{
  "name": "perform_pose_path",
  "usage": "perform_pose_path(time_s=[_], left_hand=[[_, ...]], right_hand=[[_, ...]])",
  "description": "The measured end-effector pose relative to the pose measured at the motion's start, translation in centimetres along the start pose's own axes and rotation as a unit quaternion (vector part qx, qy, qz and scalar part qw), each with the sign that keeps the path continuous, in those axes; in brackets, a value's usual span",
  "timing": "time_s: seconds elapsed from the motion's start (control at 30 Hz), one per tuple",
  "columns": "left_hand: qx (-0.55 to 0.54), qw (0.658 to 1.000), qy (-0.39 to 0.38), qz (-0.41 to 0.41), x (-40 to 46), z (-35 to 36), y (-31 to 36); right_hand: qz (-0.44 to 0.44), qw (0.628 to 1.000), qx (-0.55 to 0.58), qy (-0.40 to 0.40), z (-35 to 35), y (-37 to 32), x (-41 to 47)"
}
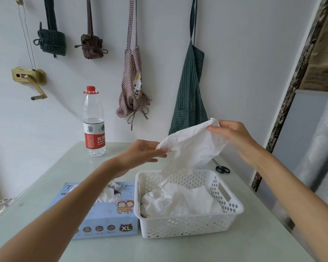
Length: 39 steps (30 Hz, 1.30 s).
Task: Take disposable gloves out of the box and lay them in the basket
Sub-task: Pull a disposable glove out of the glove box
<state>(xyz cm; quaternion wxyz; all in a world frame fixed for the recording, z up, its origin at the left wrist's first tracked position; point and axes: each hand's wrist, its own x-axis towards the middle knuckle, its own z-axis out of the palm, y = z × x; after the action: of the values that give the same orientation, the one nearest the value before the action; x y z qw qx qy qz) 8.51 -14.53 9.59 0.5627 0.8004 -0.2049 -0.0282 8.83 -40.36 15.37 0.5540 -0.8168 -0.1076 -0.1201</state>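
A thin white disposable glove (192, 148) hangs stretched in the air above the white perforated basket (187, 222). My left hand (142, 152) pinches its lower left edge and my right hand (229, 133) pinches its upper right corner. The glove's fingers dangle down into the basket, touching the pile of white gloves (180, 201) that lies inside. To the basket's left lies the light-blue glove box (110, 220), marked XL, with more gloves (110, 193) bunched up out of its top opening. My left forearm crosses over the box.
A water bottle (93, 121) with a red cap stands at the back left of the pale table (197, 248). Black scissors (222, 169) lie behind the basket on the right. Aprons (189, 91) hang on the wall behind the table.
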Motion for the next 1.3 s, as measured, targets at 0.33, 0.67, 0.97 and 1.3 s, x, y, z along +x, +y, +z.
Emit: perform_pose_path(time_s=[0.33,0.67,0.97,1.3], left_hand=[[0.079,0.987,0.129,0.057,-3.1,-2.0,2.8],[0.417,0.891,0.176,-0.05,2.6,0.9,-0.6],[0.5,0.853,0.144,0.035,4.7,6.4,-6.7],[0.556,0.764,-0.306,-0.116,0.9,6.6,-8.7]], right_hand=[[-0.048,0.998,0.034,0.029,1.8,0.0,-3.5],[0.118,0.992,-0.04,0.006,4.2,7.3,-2.9],[0.106,0.908,-0.402,-0.05,5.0,15.1,-1.2],[-0.052,0.745,-0.637,-0.192,5.2,15.0,-2.0]])
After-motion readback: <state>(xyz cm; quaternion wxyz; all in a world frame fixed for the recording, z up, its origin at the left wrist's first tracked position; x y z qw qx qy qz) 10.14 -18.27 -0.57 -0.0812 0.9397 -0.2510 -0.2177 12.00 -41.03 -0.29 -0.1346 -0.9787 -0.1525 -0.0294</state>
